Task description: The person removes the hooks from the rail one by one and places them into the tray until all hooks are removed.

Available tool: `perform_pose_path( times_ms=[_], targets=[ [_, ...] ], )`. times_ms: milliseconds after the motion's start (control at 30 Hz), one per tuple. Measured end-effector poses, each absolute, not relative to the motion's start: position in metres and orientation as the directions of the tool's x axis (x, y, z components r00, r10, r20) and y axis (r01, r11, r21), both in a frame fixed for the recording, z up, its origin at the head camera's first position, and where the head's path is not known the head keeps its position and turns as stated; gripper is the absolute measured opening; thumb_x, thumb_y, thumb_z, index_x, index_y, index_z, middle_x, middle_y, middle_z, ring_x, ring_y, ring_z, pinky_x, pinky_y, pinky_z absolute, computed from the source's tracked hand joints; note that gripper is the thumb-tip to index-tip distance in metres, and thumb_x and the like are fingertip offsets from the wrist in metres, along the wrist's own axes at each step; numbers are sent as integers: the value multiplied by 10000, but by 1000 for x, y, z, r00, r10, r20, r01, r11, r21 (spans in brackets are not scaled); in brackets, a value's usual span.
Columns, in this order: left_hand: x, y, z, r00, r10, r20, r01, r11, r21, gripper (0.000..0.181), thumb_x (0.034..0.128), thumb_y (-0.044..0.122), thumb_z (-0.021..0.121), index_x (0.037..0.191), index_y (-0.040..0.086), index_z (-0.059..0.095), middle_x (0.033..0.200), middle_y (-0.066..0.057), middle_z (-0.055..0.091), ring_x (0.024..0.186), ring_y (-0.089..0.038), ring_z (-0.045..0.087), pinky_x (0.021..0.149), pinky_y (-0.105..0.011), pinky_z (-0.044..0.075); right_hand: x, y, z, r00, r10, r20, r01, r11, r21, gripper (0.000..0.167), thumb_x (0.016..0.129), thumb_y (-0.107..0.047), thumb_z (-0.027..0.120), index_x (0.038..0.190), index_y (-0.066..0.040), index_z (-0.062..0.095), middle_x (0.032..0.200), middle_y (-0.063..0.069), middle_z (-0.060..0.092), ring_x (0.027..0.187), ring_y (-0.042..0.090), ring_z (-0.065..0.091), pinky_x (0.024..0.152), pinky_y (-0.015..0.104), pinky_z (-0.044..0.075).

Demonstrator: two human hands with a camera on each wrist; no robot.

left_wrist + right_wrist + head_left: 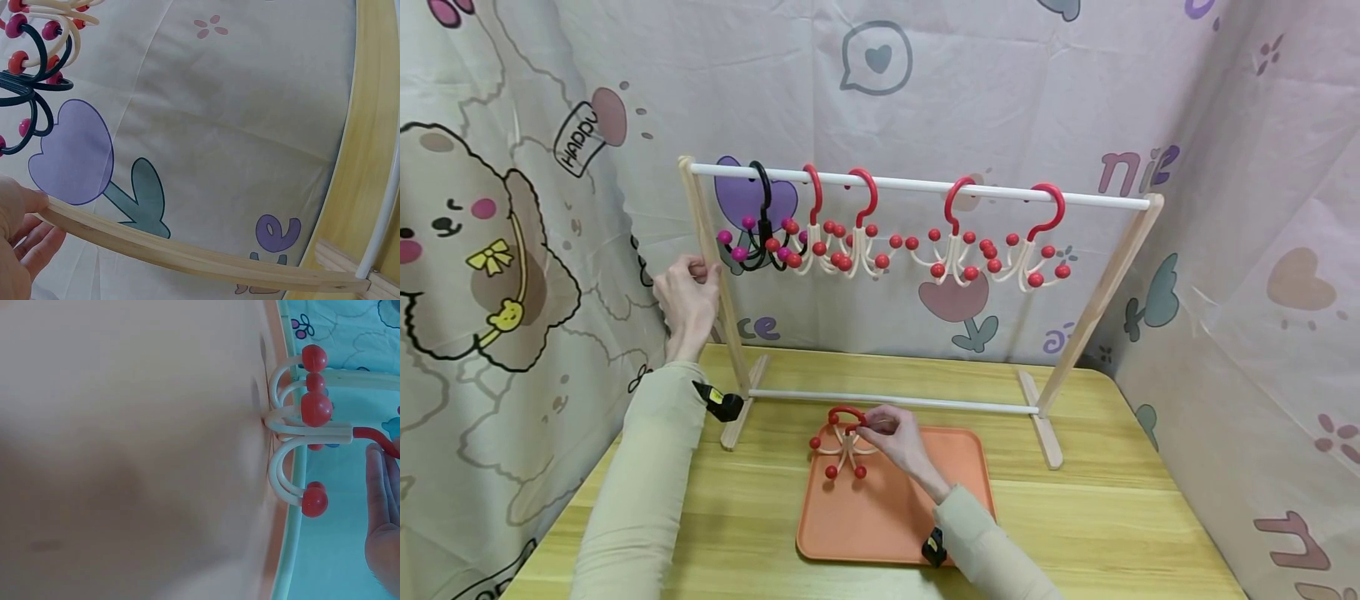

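Note:
My left hand (688, 296) grips the left wooden post (728, 325) of a rack, thumb and fingers around the post (187, 253) in the left wrist view. With the fingertips of my right hand (897, 437) I pinch the red hook of a multi-arm hook hanger (847, 446). This hanger has cream arms tipped with red balls and stands upright over the left part of an orange tray (887, 533). In the right wrist view its arms (294, 431) are at the tray surface; whether they touch is hard to tell. The right hand (382, 512) is partly cut off there.
From the rack's white top rail (917, 185) hang a black hanger (765, 229) with magenta balls and several red-hooked cream ones, including one at the right end (1026, 258). A lower white rail (887, 402) and wooden feet (1041, 421) stand behind the tray. Printed curtains surround the table.

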State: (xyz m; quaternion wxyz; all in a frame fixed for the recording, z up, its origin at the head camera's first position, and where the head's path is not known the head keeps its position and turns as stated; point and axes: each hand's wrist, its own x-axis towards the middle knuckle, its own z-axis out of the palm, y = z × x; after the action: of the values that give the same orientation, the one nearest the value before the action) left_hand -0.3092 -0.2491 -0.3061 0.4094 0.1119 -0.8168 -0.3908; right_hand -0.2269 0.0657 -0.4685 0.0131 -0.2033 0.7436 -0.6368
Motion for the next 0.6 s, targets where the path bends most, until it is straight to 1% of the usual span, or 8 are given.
perform_pose_path(
  times_ms=[67, 133, 300, 433, 467, 533, 600],
  targets=[
    [-310, -249, -306, -639, -504, 581, 137, 669, 731, 261, 964, 133, 654, 1112, -78, 696, 1052, -283, 733, 966, -406, 673, 916, -471, 474, -227, 66, -468, -917, -323, 236, -282, 105, -954, 212, 862, 50, 726, 1040, 151, 669, 999, 327, 732, 910, 337, 758, 747, 164, 577],
    [-309, -250, -306, -639, -503, 583, 138, 670, 729, 261, 964, 136, 656, 1107, -79, 697, 1050, -282, 735, 968, -413, 677, 922, -477, 480, -226, 66, -469, -915, -325, 239, -286, 105, -953, 222, 861, 50, 727, 1045, 156, 665, 998, 329, 731, 909, 332, 760, 749, 167, 579],
    [-309, -250, -306, -642, -506, 576, 132, 667, 733, 257, 963, 135, 655, 1107, -74, 697, 1055, -281, 734, 972, -408, 676, 925, -475, 481, -226, 66, -468, -915, -322, 243, -288, 97, -953, 204, 861, 53, 725, 1034, 145, 668, 994, 334, 729, 888, 277, 769, 727, 164, 575],
    [-309, -250, -306, -642, -508, 574, 133, 664, 736, 255, 961, 134, 656, 1110, -68, 698, 1059, -275, 737, 966, -397, 681, 911, -465, 482, -225, 66, -467, -921, -320, 222, -263, 89, -961, 197, 867, 60, 714, 1040, 140, 666, 1016, 343, 720, 932, 383, 755, 721, 191, 583],
    [-309, -250, -306, -641, -508, 575, 134, 664, 735, 256, 961, 136, 657, 1109, -69, 699, 1058, -273, 738, 968, -400, 682, 913, -467, 484, -225, 66, -467, -924, -318, 212, -252, 89, -964, 198, 868, 60, 713, 1045, 137, 668, 1024, 341, 720, 948, 409, 747, 725, 230, 599],
    [-309, -250, -306, -639, -506, 580, 135, 668, 732, 258, 960, 139, 659, 1107, -69, 702, 1057, -270, 742, 974, -407, 686, 922, -475, 485, -226, 66, -468, -927, -313, 207, -245, 88, -965, 195, 868, 66, 708, 1045, 135, 666, 1030, 355, 711, 962, 463, 729, 740, 358, 626],
    [-309, -250, -305, -638, -504, 582, 136, 670, 730, 259, 960, 143, 660, 1105, -67, 704, 1056, -265, 744, 977, -407, 687, 925, -477, 485, -228, 67, -472, -931, -304, 204, -241, 89, -966, 191, 870, 70, 703, 1047, 131, 668, 1031, 363, 707, 964, 498, 715, 754, 506, 611]
  ],
)
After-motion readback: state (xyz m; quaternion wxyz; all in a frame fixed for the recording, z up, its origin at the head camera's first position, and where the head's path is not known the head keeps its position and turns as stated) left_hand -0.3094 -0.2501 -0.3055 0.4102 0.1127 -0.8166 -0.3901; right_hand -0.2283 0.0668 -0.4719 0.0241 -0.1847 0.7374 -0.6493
